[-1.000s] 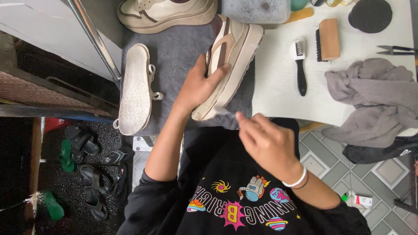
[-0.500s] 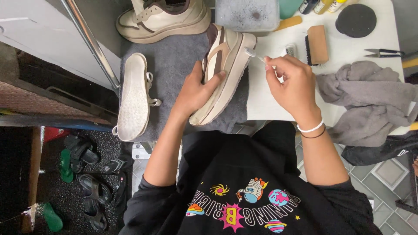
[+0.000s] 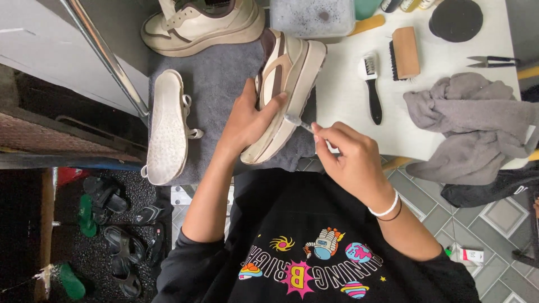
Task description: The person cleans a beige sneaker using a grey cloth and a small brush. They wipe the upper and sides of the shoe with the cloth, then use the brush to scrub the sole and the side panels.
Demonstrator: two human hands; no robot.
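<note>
My left hand [image 3: 250,120] grips a beige and brown sneaker [image 3: 289,73] lying on its side on a grey mat [image 3: 219,78], thumb across the upper. My right hand [image 3: 348,160] pinches a small clear-handled brush [image 3: 296,122] whose tip touches the sneaker's thick pale sole. A white band and a dark band sit on my right wrist. I wear a black printed shirt.
A second sneaker [image 3: 199,22] and a white sandal [image 3: 167,126] sole-up lie on the mat. On the white table [image 3: 348,95]: a soapy water tub [image 3: 311,17], black-handled brush [image 3: 370,84], wooden brush [image 3: 404,53], scissors [image 3: 494,60], grey towel [image 3: 471,123]. Sandals [image 3: 118,224] below left.
My right hand went out over the table toward the tub, then came back to the sneaker's sole with the small brush. The left hand kept hold of the sneaker.
</note>
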